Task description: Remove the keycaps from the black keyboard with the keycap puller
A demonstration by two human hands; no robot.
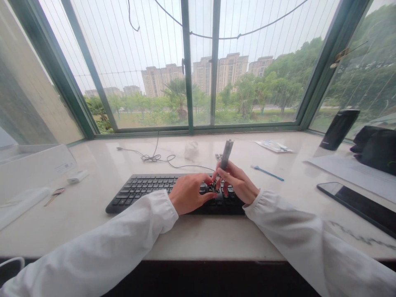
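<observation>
A black keyboard (136,187) lies flat in front of me, with both hands over its right part. My right hand (239,181) is closed around a dark grey stick-shaped tool (227,154), which tilts upward with its slotted end on top. My left hand (190,192) rests over the keys, thumb and forefinger curved in from either side of a small dark piece with gold-coloured edges (214,186). The fingers partly hide that piece, and I cannot tell whether it belongs to the tool. Loose keycaps (219,156) lie just behind the keyboard.
A thin cable (151,158) runs behind the keyboard. To the right are a blue brush (267,173), a plastic packet (274,146), a phone (359,206), paper and a black cylinder (339,130). At left stand a white box (37,163), a white adapter (77,177) and a key (55,196).
</observation>
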